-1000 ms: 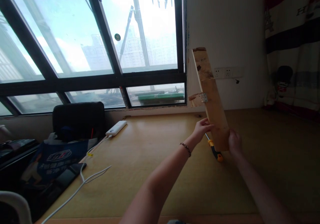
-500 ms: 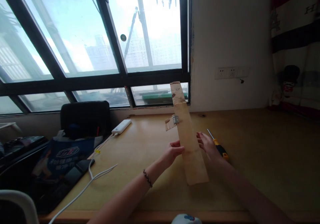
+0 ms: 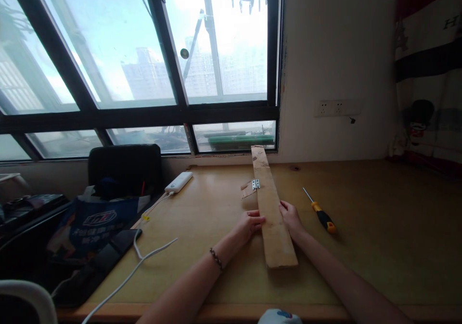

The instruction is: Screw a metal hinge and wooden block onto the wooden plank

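Note:
A long, narrow cardboard strip (image 3: pixel 275 227) points away from me over the table, its far part stained. My left hand (image 3: pixel 251 221) grips its left edge, thumb on top and fingers partly hidden beneath. On the right edge, my right hand (image 3: pixel 289 216) also holds the strip, its fingertips at the side. A small metal hinge (image 3: pixel 256 184) sits on the strip's left edge, joining it to a short cardboard piece (image 3: pixel 247 189) that sticks out to the left. To the right of my right hand lies a screwdriver (image 3: pixel 321 216) with a yellow and black handle.
The wooden table (image 3: pixel 382 247) meets the wall and window ahead. A white power bank (image 3: pixel 179 182) with a white cable (image 3: pixel 122 277) lies at the table's left edge. Beyond that edge stand a black chair (image 3: pixel 124 165) and a blue bag (image 3: pixel 96 225). A wall socket (image 3: pixel 337 108) is at right.
The strip's far end has come down in view, and the strip looks flatter. My right hand has moved in from beside the strip and closed on its right edge. The left hand keeps its hold.

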A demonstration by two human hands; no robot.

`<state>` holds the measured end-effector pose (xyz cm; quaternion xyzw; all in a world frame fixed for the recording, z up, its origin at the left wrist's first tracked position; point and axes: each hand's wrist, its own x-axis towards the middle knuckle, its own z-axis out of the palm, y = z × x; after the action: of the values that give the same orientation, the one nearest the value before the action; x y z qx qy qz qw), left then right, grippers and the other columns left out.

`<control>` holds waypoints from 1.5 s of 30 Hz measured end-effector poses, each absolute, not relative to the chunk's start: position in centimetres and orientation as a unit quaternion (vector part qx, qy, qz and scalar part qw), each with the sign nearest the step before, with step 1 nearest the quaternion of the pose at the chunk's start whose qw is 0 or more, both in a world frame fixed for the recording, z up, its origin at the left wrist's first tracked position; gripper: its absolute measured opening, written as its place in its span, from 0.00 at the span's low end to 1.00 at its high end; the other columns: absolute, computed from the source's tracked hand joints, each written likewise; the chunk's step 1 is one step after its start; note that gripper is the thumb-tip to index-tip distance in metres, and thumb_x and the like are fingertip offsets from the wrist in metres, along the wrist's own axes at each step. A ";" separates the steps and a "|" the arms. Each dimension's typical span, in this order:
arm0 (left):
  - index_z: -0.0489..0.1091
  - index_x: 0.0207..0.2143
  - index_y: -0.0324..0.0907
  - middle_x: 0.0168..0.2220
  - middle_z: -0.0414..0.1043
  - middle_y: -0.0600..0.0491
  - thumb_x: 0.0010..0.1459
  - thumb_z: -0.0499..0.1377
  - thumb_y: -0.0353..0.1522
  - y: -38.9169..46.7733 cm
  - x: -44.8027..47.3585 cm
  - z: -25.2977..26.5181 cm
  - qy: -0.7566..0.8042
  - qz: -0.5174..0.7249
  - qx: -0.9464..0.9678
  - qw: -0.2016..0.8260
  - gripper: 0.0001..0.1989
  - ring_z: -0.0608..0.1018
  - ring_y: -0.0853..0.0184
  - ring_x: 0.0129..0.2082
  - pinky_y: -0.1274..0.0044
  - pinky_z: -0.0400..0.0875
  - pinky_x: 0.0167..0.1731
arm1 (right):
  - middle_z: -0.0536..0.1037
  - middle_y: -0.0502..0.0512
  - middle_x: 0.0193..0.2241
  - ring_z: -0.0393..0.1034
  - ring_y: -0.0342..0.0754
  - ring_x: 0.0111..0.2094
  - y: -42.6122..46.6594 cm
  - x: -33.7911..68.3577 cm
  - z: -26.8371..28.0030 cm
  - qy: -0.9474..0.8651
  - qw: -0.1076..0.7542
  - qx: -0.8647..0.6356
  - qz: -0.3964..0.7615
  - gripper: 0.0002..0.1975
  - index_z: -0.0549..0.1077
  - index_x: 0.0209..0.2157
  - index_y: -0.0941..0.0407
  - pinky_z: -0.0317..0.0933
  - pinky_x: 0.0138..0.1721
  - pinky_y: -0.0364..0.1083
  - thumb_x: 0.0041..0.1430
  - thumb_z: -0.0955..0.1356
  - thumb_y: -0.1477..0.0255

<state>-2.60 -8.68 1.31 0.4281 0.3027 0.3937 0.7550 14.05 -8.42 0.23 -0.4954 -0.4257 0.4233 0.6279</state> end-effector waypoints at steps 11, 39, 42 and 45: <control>0.73 0.36 0.32 0.38 0.75 0.42 0.42 0.63 0.24 -8.1 -2.6 1.4 0.305 0.364 0.423 0.772 0.14 0.77 0.61 0.38 0.72 0.70 0.44 | 0.78 0.57 0.32 0.70 0.54 0.35 -8.3 14.2 -0.4 -0.409 0.624 -0.498 0.442 0.19 0.75 0.32 0.59 0.65 0.36 0.50 0.40 0.69 0.60; 0.71 0.32 0.30 0.35 0.75 0.41 0.44 0.60 0.20 -8.5 -2.0 2.3 0.369 0.367 0.378 0.766 0.09 0.78 0.62 0.34 0.75 0.71 0.40 | 0.76 0.63 0.37 0.70 0.54 0.40 -7.2 14.9 -1.4 -0.449 0.589 -0.580 0.339 0.21 0.71 0.38 0.61 0.63 0.43 0.51 0.48 0.64 0.59; 0.71 0.33 0.31 0.37 0.75 0.41 0.45 0.62 0.22 -8.7 -2.2 1.8 0.373 0.391 0.397 0.742 0.09 0.78 0.63 0.34 0.74 0.71 0.41 | 0.72 0.65 0.42 0.69 0.54 0.41 -9.0 15.3 1.1 -0.478 0.586 -0.622 0.204 0.23 0.68 0.44 0.61 0.63 0.43 0.54 0.51 0.63 0.60; 0.71 0.36 0.33 0.40 0.74 0.41 0.46 0.63 0.27 -8.8 -2.4 1.1 0.354 0.420 0.417 0.724 0.12 0.77 0.61 0.38 0.72 0.71 0.42 | 0.67 0.62 0.48 0.62 0.54 0.50 -13.6 15.5 5.4 -0.555 0.624 -0.550 0.015 0.21 0.66 0.48 0.57 0.56 0.51 0.57 0.55 0.62 0.63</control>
<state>-2.44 -8.76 1.13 0.4170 0.3537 0.4203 0.7241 15.50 -13.64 5.37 -0.5501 -0.5546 0.0149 0.6242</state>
